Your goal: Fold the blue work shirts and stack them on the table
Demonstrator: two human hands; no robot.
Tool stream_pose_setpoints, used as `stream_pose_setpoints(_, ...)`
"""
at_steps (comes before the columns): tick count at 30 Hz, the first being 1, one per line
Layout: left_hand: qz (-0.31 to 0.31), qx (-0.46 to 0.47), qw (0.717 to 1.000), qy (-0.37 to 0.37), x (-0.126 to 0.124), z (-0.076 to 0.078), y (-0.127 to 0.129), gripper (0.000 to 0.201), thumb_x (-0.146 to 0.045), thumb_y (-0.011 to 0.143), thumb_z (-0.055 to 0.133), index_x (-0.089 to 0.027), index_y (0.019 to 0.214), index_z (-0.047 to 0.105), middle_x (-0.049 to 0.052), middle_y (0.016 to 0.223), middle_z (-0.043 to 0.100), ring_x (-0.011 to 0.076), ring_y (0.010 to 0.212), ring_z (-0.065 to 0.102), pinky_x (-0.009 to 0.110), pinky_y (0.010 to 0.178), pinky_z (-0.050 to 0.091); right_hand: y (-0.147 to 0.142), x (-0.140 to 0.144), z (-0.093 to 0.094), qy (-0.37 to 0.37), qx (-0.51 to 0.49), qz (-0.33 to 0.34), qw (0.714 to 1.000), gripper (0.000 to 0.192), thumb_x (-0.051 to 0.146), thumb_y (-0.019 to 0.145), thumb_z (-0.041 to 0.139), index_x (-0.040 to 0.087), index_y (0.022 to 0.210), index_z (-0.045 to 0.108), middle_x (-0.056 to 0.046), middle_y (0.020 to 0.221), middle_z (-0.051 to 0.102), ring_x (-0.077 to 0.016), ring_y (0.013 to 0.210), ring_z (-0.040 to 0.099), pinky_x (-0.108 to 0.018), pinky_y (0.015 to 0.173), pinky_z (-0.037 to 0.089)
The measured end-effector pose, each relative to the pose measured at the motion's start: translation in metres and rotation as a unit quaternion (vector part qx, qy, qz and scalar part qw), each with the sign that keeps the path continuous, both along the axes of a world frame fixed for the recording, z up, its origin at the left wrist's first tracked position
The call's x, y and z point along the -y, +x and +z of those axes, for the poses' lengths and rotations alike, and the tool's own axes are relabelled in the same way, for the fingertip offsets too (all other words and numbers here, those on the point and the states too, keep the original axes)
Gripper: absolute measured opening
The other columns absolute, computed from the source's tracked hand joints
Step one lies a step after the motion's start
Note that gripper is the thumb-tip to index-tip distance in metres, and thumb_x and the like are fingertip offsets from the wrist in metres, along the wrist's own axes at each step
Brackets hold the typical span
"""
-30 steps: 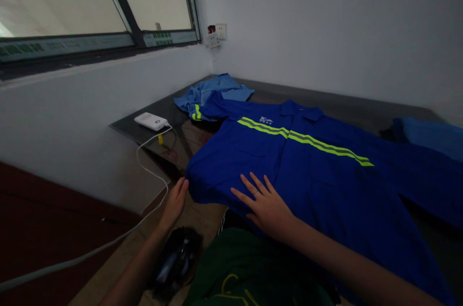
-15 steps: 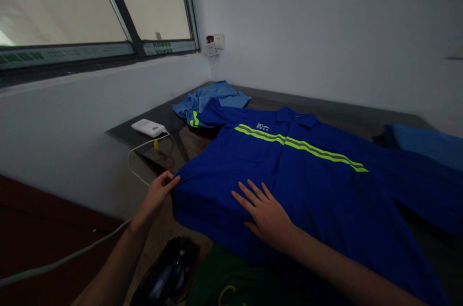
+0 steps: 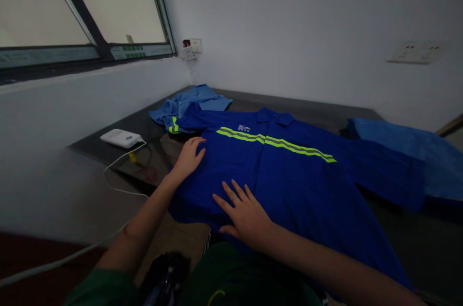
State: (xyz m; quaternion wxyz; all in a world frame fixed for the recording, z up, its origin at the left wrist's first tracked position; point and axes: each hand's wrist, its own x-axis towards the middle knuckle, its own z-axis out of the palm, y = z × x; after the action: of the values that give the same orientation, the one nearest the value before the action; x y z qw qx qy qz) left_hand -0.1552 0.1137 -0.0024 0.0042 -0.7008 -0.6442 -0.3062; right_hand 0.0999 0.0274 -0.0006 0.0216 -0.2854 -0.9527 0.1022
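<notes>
Both hands (image 3: 217, 185) flat on blue shirt (image 3: 282, 171)

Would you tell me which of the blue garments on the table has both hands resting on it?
The dark blue shirt spread flat, under the left hand and right hand; the crumpled light blue one lies untouched.

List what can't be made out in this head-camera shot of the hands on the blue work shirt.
Head view only:
- Emblem above the blue work shirt's reflective stripe: too small to read.
- Dark object near the bottom edge: dim and partly cut off.
- White cable from the white box: runs out of the left edge.
- Fabric under the right hand and left hand: covered by the palms.
</notes>
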Motion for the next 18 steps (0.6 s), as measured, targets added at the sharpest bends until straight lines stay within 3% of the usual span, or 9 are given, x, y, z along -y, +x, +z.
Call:
stream_pose_setpoints(3,0.021,-0.081,0.993,-0.088,-0.071,-0.007,0.009,0.056,-0.027,0.089,0.044,0.003,0.135,0.038,0.026,0.144,0.037,0.0304,0.138,0.03,0.04,0.112,0.025,-0.001,-0.002,-0.014,0.022,0.019,-0.019,0.999,0.092,0.052,0.073,0.072,0.03,0.149,0.025,-0.017,0.156,0.012,-0.0454,0.14,0.008,-0.064,0.108,0.022)
stream_pose_setpoints(6,0.067,-0.138,0.977,-0.147,-0.107,-0.022,0.012,0.065,-0.037,0.092,0.04,0.003,0.142,0.03,0.027,0.149,0.027,0.0339,0.142,0.02,0.044,0.113,0.023,0.001,0.0,-0.023,0.043,0.02,-0.028,0.999,0.085,0.039,0.079,0.07,0.033,0.149,0.022,-0.016,0.156,0.013,-0.0446,0.14,0.01,-0.065,0.107,0.023)
stream_pose_setpoints(10,0.121,-0.155,0.963,-0.182,-0.117,-0.035,0.004,0.067,-0.052,0.094,0.03,-0.011,0.147,0.03,0.019,0.153,0.025,0.0326,0.142,0.02,0.045,0.112,0.023,0.008,0.004,-0.025,0.03,0.02,-0.029,0.999,0.072,0.029,0.087,0.06,0.032,0.149,0.024,-0.014,0.156,0.015,-0.0424,0.14,0.013,-0.064,0.108,0.023)
stream_pose_setpoints(13,0.12,-0.168,0.961,-0.182,-0.119,-0.038,-0.008,0.066,-0.057,0.092,0.029,-0.02,0.146,0.034,0.014,0.151,0.031,0.0319,0.141,0.025,0.046,0.111,0.025,0.017,0.005,-0.018,0.007,0.011,-0.024,1.0,0.067,0.026,0.088,0.058,0.028,0.148,0.028,-0.016,0.155,0.016,-0.0423,0.14,0.012,-0.063,0.108,0.023)
stream_pose_setpoints(16,0.108,-0.186,0.96,-0.18,-0.122,-0.037,-0.018,0.062,-0.054,0.093,0.029,-0.02,0.144,0.039,0.013,0.147,0.038,0.0295,0.138,0.032,0.043,0.11,0.029,0.035,0.007,-0.002,-0.036,-0.041,0.018,0.998,0.062,0.035,0.089,0.057,0.028,0.146,0.033,-0.015,0.154,0.024,-0.0381,0.141,0.015,-0.059,0.11,0.023)
stream_pose_setpoints(18,0.106,-0.202,0.959,-0.17,-0.122,-0.035,-0.018,0.059,-0.05,0.093,0.03,-0.018,0.142,0.042,0.015,0.145,0.041,0.0298,0.135,0.036,0.043,0.109,0.032,0.055,0.006,0.012,-0.077,-0.109,0.029,0.991,0.06,0.042,0.09,0.055,0.028,0.144,0.036,-0.011,0.151,0.032,-0.0311,0.14,0.024,-0.051,0.112,0.027)
